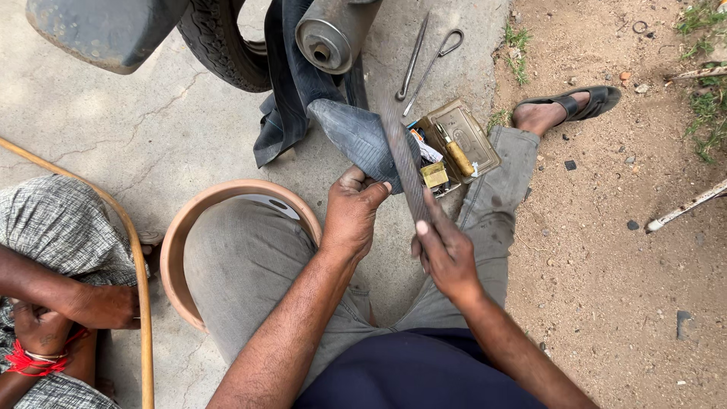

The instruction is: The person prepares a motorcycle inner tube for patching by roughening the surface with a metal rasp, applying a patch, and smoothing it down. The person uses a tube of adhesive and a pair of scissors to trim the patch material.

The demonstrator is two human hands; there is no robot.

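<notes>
cracked concrete underlies everything; left hand (352,216) pinches the inner tube (363,136) fold, right hand (447,254) grips the file (405,163), long axis running away across it.

Outdoor ground, seen in even daylight without hard shadows. A cracked grey concrete slab (144,129) is taken as landmark. Right of the slab, bare sandy earth (606,250) is found, strewn with small stones. Sparse grass tufts (708,113) are noted at the earth's far right edge, and a smaller tuft (517,36) just beside the slab's border. A pale stick (685,206) is seen lying on the earth, well right of the slab.
</notes>
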